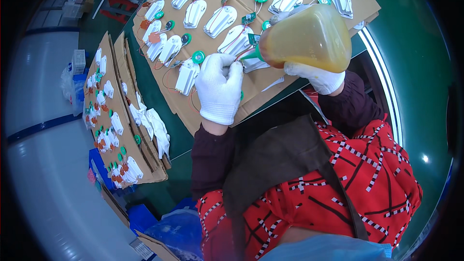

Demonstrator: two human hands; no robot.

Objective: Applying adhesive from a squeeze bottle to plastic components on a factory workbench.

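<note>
My right hand, in a white glove, is wrapped round a large squeeze bottle of yellowish liquid. The bottle lies tipped over sideways, its green nozzle pointing left at the fingertips of my other hand. My left hand, gloved as well, is closed in a pinch at that tip; whatever sits between the fingers is too small to make out. Just beyond the fingertips lies a white plastic housing with a small green circuit board. Another white housing with a green disc lies left of my left hand.
Several similar housings with wires, discs and orange pieces cover the cardboard sheet on the green table. At left, a second cardboard sheet carries more of them. White cloth gloves lie on its edge. A blue bag is below.
</note>
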